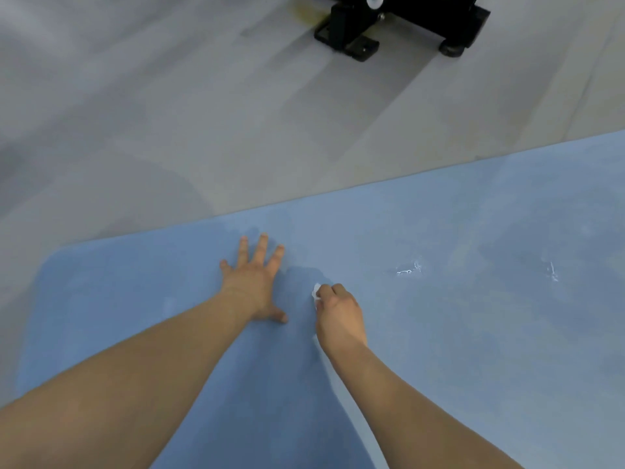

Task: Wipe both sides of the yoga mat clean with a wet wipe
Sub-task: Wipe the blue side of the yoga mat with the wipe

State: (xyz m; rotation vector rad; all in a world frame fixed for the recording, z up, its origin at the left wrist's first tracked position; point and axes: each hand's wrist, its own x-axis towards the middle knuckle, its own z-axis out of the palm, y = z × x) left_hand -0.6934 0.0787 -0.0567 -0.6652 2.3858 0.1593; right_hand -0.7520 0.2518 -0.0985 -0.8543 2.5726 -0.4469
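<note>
On mat [473,333], right hand [340,316] — gripping wipe [316,292]

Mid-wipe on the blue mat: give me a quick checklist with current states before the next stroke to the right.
1. Wet wipe in right hand grip: ok.
2. Left hand flat, bracing the yoga mat: ok.
3. Mat lying flat on the floor: ok.
4. Wipe still moist: cannot tell.
5. Shiny streaks to the right cleared: not ok.
6. Underside wiped: cannot tell.
</note>
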